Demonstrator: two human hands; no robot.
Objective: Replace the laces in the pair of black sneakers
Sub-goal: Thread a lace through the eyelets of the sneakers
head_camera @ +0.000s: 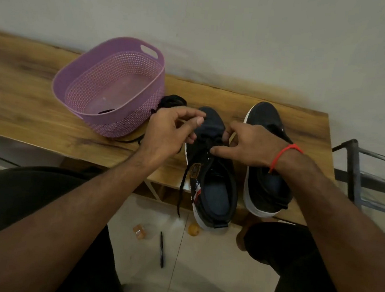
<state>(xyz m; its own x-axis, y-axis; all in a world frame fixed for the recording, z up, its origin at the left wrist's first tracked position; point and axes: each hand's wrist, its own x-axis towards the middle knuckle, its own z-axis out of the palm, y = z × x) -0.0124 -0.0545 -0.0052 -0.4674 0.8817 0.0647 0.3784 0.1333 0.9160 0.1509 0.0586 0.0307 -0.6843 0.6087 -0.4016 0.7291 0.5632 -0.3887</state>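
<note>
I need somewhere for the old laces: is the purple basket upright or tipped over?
Upright. The purple basket stands on the wooden table, its open rim facing up and its inner floor visible.

Both forearms are bare from elbow to wrist, with no sleeve in view on either side, and the left hand (167, 130) carries no ring, watch or band. The right hand (251, 146) is likewise free of rings, but a thin red thread bracelet (283, 154) circles its wrist, sitting slightly slack with one strand angled toward the forearm. Below the arms, black trousers (17, 196) cover both thighs, the fabric plain and dark with no visible print, seam detail or pocket that can be made out
</note>
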